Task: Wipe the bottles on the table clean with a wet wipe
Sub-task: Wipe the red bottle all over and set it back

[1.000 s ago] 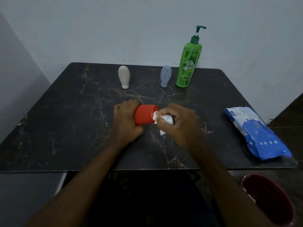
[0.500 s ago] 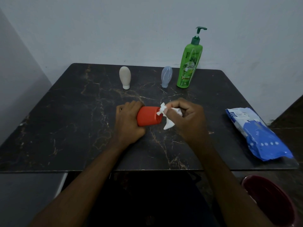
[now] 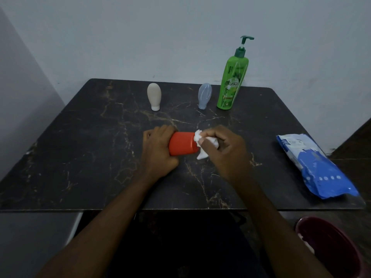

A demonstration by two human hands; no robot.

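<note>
While the left hand (image 3: 158, 151) grips the orange bottle (image 3: 183, 143) lying sideways at the table (image 3: 80, 147) centre, the right hand (image 3: 224, 151) pinches a crumpled wet wipe (image 3: 200, 140) against its end. Blue wipes pack (image 3: 313, 167) sits by the right edge; beige bottle (image 3: 154, 95), clear bottle (image 3: 204, 95) and green pump bottle (image 3: 231, 83) stand along the far edge.

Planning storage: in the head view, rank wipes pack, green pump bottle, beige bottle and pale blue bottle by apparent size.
1. wipes pack, though nearest the camera.
2. green pump bottle.
3. beige bottle and pale blue bottle look alike; unranked.
</note>
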